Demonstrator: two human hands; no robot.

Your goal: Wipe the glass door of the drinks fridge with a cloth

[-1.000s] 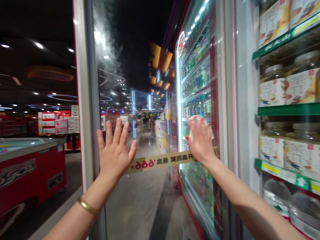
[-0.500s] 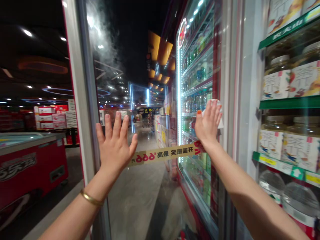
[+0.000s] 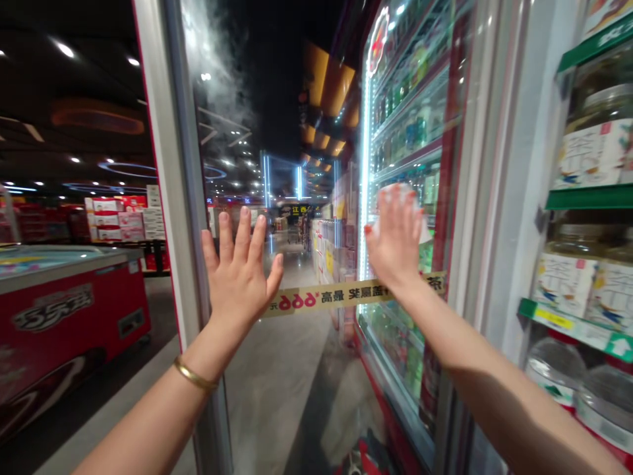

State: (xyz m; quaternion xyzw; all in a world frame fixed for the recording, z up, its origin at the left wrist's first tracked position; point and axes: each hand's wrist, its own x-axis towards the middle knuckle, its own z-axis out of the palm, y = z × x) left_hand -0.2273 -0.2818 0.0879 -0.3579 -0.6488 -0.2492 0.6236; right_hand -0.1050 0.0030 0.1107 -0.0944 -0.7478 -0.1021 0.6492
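From where I stand, the right hand (image 3: 395, 247) lies flat over a white cloth (image 3: 424, 229), fingers straight and nearly together, not curled round it. The left hand (image 3: 235, 284) is open, fingers spread wide, and seems to rest on the glass just beside the frame (image 3: 171, 178), a gold bracelet (image 3: 194, 375) at its wrist.

The cloth, or perhaps a paper wipe, sits between the right palm and the right part of the glass door (image 3: 301, 363). I'd judge it light and limp, likely to crumple or slip out if pressed unevenly; best taken under the whole palm, or pinched by the edge poking out beyond the fingers. The door looks stiff, smooth and rather heavy, liable to swing on its hinges; an open palm near the frame would be a sensible place to steady it.

As for looks, the cloth is plain white and a little rumpled. The glass is see-through, with a whitish haze high on the left, a metal frame edged in red, and a beige strip (image 3: 329, 298) across it whose lettering reads backwards. Farther out, jars (image 3: 601, 145) line shelves at the near right, and a red freezer (image 3: 74, 323) stands on the left
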